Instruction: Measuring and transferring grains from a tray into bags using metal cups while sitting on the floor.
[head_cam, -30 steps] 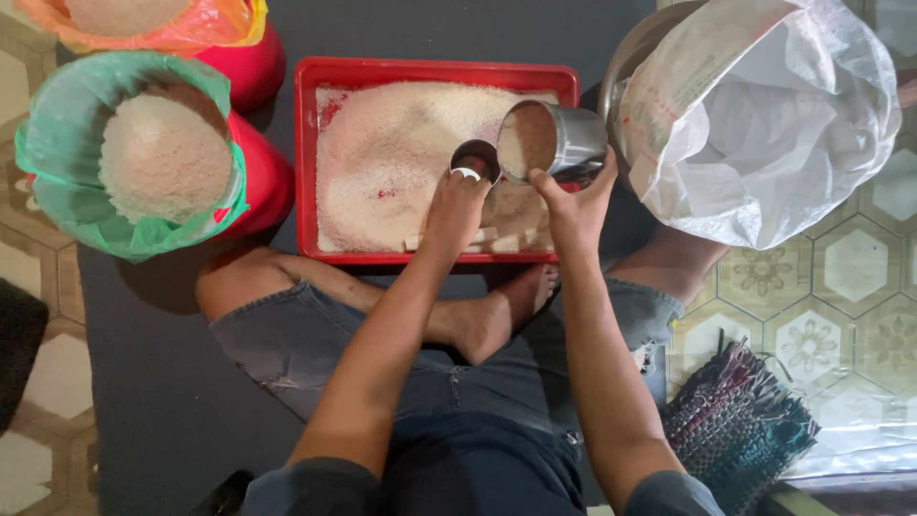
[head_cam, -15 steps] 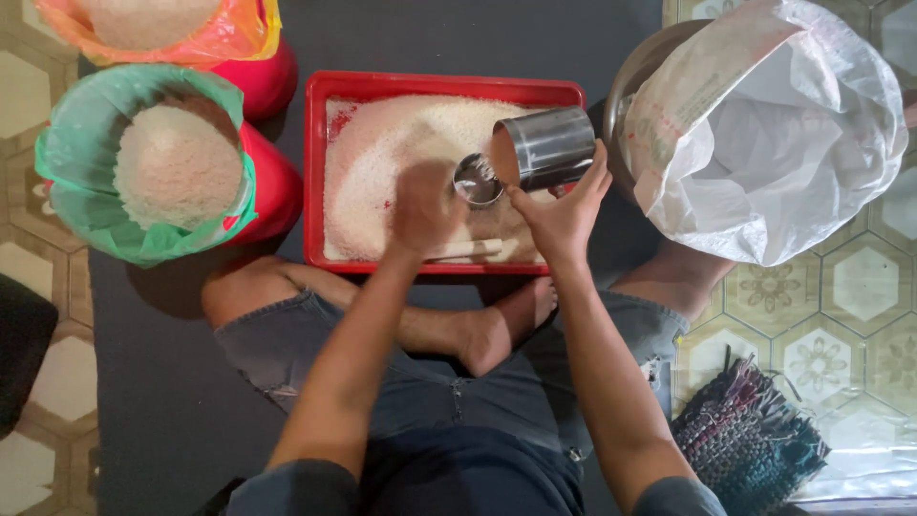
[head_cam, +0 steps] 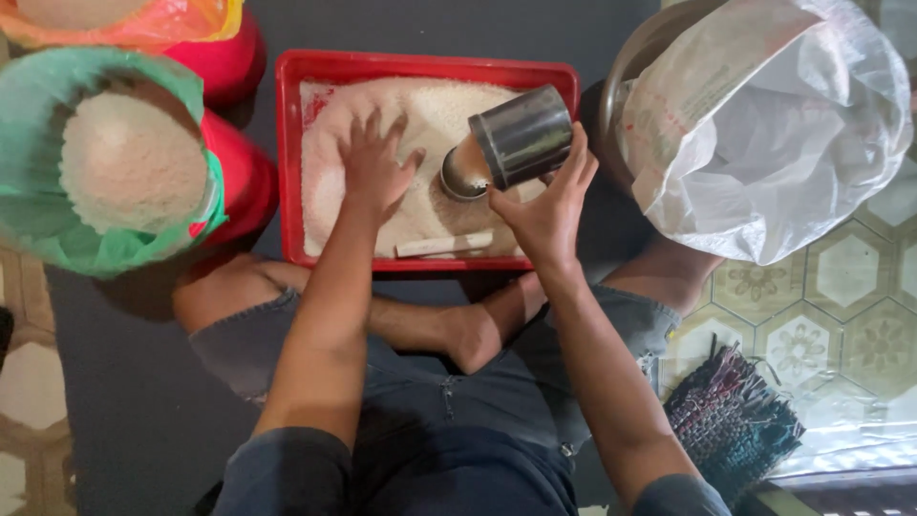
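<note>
Your right hand point(head_cam: 549, 205) grips the steel cup point(head_cam: 521, 136) over the red tray point(head_cam: 425, 67), tilted, its long axis slanting, mouth pointing lower-left into the rice point(head_cam: 430, 115). Your left hand point(head_cam: 374, 164) lies spread flat on the rice.

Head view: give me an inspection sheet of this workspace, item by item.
Surface: dark mat over patterned floor tiles.
Job's things: red tray of white grain; steel cup tilted, mouth down to the grain; small stick in the tray.
Clutter: green-lined bucket and orange-lined bucket, both heaped with grain; white sack in a basin; woven mat.
Grips: left hand spread flat on the grain; right hand holds the cup.
Cables: nothing seen.
Surroundings: the person's crossed legs.
</note>
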